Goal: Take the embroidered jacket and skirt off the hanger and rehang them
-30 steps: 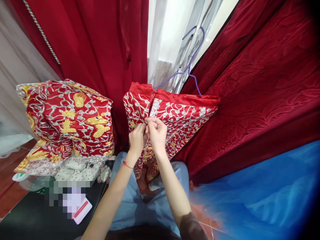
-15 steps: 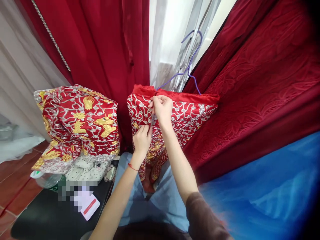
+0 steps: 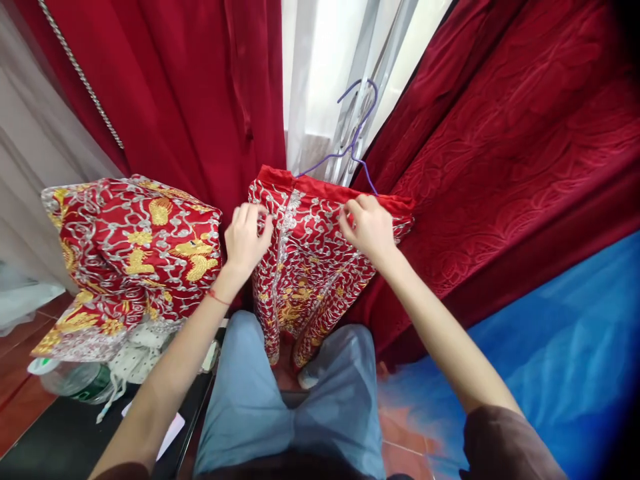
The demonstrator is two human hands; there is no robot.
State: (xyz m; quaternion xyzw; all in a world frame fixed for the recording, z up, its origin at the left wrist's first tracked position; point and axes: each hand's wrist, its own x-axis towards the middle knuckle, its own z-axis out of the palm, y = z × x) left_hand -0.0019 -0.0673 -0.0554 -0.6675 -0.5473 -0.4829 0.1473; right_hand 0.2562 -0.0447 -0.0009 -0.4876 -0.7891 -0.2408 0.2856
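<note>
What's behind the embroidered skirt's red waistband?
The purple hanger shows above the red waistband, its sloping sides hidden below the edge. Its lower part, and anything else directly behind the embroidered skirt, is covered.

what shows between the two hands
In the head view, the upper front of the red embroidered garment shows between the left hand and the right hand.

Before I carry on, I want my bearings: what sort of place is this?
Perhaps a costume shop or dressing room: a red embroidered skirt on a purple hanger, a matching garment to its left, and filmy blue fabric at right.
</note>
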